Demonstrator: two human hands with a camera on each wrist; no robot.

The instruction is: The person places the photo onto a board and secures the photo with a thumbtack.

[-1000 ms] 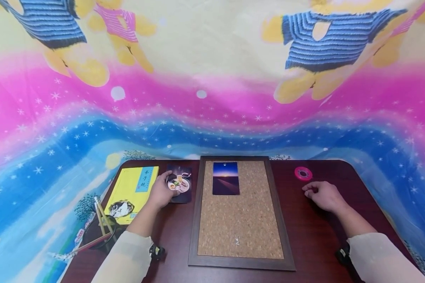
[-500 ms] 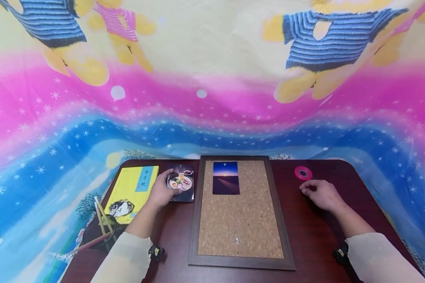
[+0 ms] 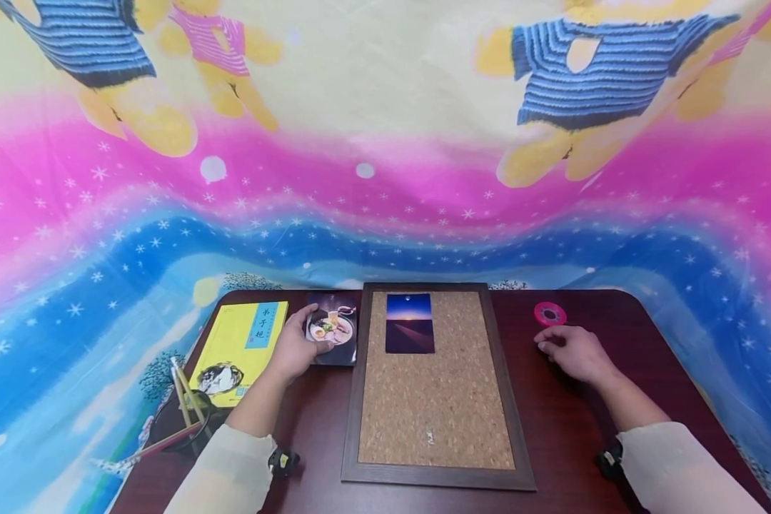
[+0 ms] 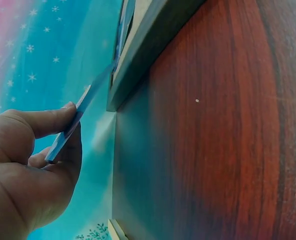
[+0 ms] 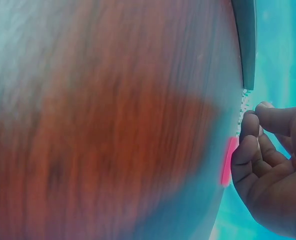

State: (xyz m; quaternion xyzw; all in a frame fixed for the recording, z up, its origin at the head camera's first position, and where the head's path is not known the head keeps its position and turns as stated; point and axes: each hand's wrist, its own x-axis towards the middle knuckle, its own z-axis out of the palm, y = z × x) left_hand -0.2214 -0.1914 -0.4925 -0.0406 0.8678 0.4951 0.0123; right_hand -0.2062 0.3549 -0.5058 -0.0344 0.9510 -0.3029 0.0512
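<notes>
My left hand [image 3: 298, 344] pinches a dark photo card [image 3: 337, 346] printed with a bowl of noodles. In the left wrist view the card [image 4: 68, 131] is edge-on between thumb and fingers, its far edge close to the frame of the cork board [image 3: 433, 400]. On the board's upper left is a sunset photo card [image 3: 410, 325], a small clear pin at its top. Right of the board, my right hand [image 3: 578, 353] hangs loosely curled, thumb tip near the index finger, with nothing visible between them. Just beyond its fingers lies a pink round disc [image 3: 549, 314].
A yellow book [image 3: 238, 350] lies at the left, partly behind the left forearm. A dark round holder with pencils [image 3: 189, 400] stands in front of it. Small clear bits [image 3: 430, 437] sit low on the cork. A patterned cloth [image 3: 385, 178] hangs behind the table [image 3: 315, 428].
The left hand and the noodle photo card have shifted right toward the board. My right hand has moved slightly left, toward the board's frame. The board and the sunset card stay put.
</notes>
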